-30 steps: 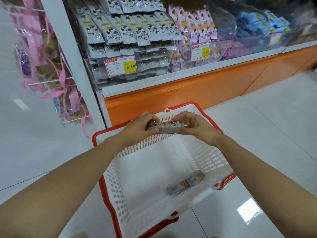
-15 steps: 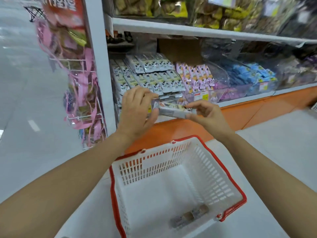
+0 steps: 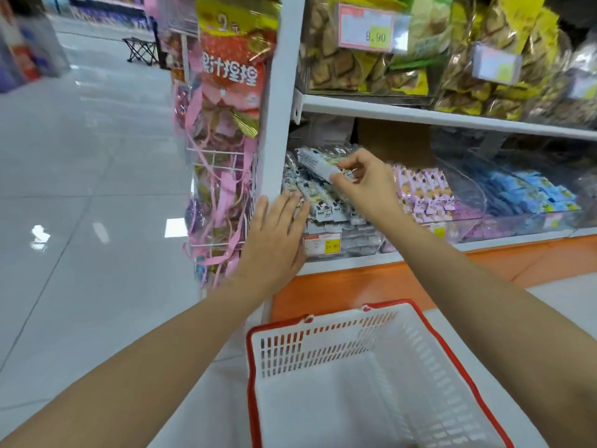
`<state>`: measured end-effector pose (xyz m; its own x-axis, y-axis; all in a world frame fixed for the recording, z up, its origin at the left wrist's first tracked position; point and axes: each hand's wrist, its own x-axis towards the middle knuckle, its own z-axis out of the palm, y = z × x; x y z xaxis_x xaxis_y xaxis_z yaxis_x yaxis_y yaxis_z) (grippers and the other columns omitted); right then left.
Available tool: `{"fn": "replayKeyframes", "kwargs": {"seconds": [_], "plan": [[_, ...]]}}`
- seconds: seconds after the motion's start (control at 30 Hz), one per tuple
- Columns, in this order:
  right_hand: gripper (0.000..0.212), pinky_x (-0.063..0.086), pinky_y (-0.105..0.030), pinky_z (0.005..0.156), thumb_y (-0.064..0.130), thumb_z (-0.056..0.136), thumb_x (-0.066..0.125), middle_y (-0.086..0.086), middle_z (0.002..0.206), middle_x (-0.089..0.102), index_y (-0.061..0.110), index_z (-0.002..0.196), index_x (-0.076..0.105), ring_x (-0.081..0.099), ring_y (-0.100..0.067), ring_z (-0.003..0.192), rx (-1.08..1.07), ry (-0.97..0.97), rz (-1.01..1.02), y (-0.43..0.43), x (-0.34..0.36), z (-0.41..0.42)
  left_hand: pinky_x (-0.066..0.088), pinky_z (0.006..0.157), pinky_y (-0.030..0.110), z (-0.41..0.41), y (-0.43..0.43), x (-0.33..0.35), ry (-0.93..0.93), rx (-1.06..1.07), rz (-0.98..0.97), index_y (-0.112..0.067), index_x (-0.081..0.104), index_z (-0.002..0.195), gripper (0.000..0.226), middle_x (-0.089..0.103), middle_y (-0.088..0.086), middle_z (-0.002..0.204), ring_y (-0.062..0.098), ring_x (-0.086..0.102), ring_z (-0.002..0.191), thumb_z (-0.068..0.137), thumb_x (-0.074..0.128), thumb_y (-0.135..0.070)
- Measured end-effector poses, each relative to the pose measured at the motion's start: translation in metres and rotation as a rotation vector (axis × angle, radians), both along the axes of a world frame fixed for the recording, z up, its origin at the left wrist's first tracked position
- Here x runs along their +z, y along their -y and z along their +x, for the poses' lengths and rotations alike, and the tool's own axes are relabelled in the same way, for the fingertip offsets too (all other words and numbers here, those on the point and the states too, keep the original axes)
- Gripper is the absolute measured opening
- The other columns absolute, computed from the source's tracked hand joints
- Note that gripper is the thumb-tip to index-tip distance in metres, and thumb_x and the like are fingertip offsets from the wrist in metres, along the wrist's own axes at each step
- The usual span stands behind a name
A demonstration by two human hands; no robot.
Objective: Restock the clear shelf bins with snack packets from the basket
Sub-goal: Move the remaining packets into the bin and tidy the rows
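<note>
Sitting nearest, at six o'clock in the view, is a white slatted plastic basket with a red rim on the pale tiled floor; its bottom is cut off by the frame edge, so its contents cannot be told.

Beyond it, at twelve o'clock, runs the orange shelf base. Above that the left hand lies flat with fingers straight and close together, pressed against the front left corner of the clear plastic shelf bin, beside its white and yellow price label. This bin is packed with rows of grey-white cow-print snack packets.

At one o'clock from the left hand, the right hand pinches one long grey-white snack packet by its end between thumb and fingertips, holding it tilted just above the rows in the bin.

At three o'clock from this bin, a second clear bin holds lilac packets, and a third holds blue packets.

At nine o'clock, past the white shelf post, pink-ribboned bags hang on a wire rack.

On the upper white shelf, clear bins hold yellow and brown biscuit packets behind a pink price label reading 9.90.
</note>
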<state>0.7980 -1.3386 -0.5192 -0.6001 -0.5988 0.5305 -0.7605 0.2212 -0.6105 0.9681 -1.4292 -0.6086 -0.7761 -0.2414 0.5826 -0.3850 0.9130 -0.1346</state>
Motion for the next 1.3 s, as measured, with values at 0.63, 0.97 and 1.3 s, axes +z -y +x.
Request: {"fn": "replayKeyframes", "kwargs": {"seconds": [0.63, 0.97, 1.3], "plan": [[0.028, 0.035, -0.024, 0.076, 0.032, 0.090, 0.066, -0.001, 0.098, 0.047, 0.014, 0.112, 0.069, 0.047, -0.014, 0.089, -0.003, -0.248, 0.290, 0.057, -0.005, -0.002, 0.007, 0.121, 0.051, 0.002, 0.005, -0.003, -0.015, -0.061, 0.045, -0.007, 0.035, 0.150, 0.067, 0.035, 0.015, 0.154, 0.031, 0.027, 0.145, 0.086, 0.048, -0.024], [0.010, 0.046, -0.018, 0.068, 0.013, 0.092, 0.064, -0.003, 0.091, 0.065, 0.013, 0.098, 0.071, 0.057, -0.012, 0.079, 0.193, -0.060, 0.033, -0.048, -0.021, 0.002, 0.028, 0.107, 0.045, -0.018, -0.042, -0.017, -0.164, -0.274, 0.078, -0.008, 0.057, 0.121, 0.045, 0.054, 0.014, 0.124, 0.031, 0.043, 0.117, 0.077, 0.052, -0.018], [0.008, 0.035, -0.023, 0.057, 0.017, 0.091, 0.066, -0.002, 0.069, 0.057, 0.012, 0.088, 0.072, 0.042, -0.007, 0.058, 0.096, 0.291, 0.407, -0.164, -0.164, -0.037, 0.029, 0.112, 0.045, -0.042, -0.081, -0.109, 0.428, -0.327, 0.228, -0.015, 0.054, 0.133, 0.051, 0.051, 0.012, 0.140, 0.031, 0.045, 0.129, 0.083, 0.061, -0.026]]}}
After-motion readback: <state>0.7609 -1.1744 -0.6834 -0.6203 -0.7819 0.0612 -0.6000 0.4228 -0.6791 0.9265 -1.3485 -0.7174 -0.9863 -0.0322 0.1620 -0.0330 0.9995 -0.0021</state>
